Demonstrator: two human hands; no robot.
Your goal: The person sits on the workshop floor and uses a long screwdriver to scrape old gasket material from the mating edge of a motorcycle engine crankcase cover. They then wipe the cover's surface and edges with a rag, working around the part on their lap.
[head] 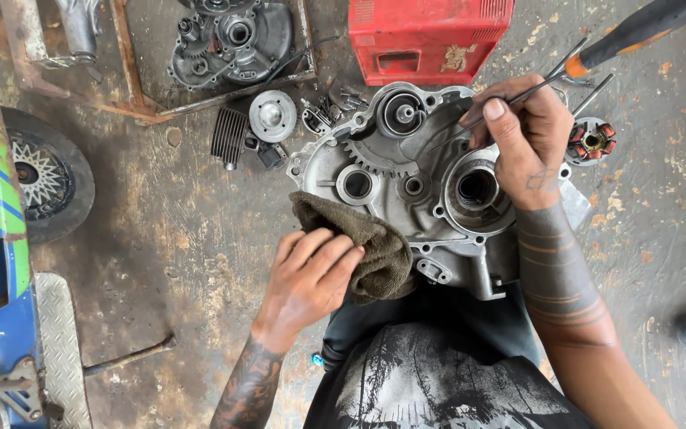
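An aluminium engine crankcase half with a toothed gear and round bearing bores rests on the concrete floor in front of my knees. My left hand presses a brown rag against the case's near left edge. My right hand is over the case's right side, pinching a thin metal pick that points left and down toward the case's middle.
Behind the case lie a red plastic cover, a finned cylinder, a round cylinder head, a stator and a screwdriver. Another engine cover sits in a rusty frame. A scooter wheel and body are at the left.
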